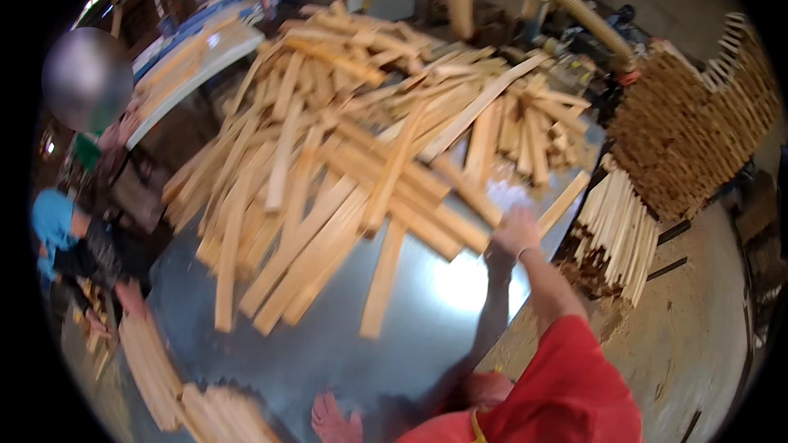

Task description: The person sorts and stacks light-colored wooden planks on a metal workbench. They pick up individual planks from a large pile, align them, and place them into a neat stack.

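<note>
A large loose heap of pale wooden slats point(402, 168) covers the far half of a shiny grey metal tabletop point(320, 369). My right hand point(517, 231) reaches out over the table's right side, at the near end of one wooden slat point(468, 190). Its fingers are smeared by motion, so whether they grip that slat does not show. Down at the bottom edge, my left hand point(335, 420) lies low over the metal with its fingers stretched out and nothing in it. Left of it, a group of slats point(226, 414) lies side by side along the near left edge.
At the left, a person in a blue head covering point(53, 221) reaches toward slats on the table's edge. Right of the table stand a bundle of pale strips point(620, 226) and a tall stack of brown wood point(694, 127). A ribbed hose point(574, 12) arches behind.
</note>
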Available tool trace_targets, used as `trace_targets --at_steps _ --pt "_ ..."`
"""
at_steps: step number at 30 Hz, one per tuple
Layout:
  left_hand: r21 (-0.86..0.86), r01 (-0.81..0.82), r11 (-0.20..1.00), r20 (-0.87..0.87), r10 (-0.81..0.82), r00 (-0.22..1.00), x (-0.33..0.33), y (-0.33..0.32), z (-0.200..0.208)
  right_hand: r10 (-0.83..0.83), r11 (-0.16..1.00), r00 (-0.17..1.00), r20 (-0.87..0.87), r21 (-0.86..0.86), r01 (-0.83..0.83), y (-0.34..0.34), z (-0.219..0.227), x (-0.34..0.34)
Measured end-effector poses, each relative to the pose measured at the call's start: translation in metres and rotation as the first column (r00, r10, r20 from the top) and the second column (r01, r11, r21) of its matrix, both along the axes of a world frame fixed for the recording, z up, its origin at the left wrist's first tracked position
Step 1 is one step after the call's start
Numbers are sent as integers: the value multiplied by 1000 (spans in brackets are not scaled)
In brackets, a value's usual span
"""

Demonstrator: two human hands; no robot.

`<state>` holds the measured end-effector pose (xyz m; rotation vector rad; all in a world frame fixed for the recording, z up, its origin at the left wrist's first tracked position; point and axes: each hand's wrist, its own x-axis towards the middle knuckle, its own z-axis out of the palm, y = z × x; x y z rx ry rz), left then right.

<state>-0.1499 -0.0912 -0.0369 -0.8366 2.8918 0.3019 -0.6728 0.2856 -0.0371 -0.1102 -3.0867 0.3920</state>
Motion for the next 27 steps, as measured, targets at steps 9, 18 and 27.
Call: trace_targets --at_steps 9,18,27 --pt "260 272 926 -213 -220 952 -154 38 5 339 646 852 399 -757 98 -49 10 58" --pt "807 -282 519 -134 626 769 -182 35 -1 822 430 470 322 -892 -140 -200 28 272" --pt "1 -612 791 -243 594 767 73 -34 -21 851 478 458 255 -737 -478 -215 13 280"
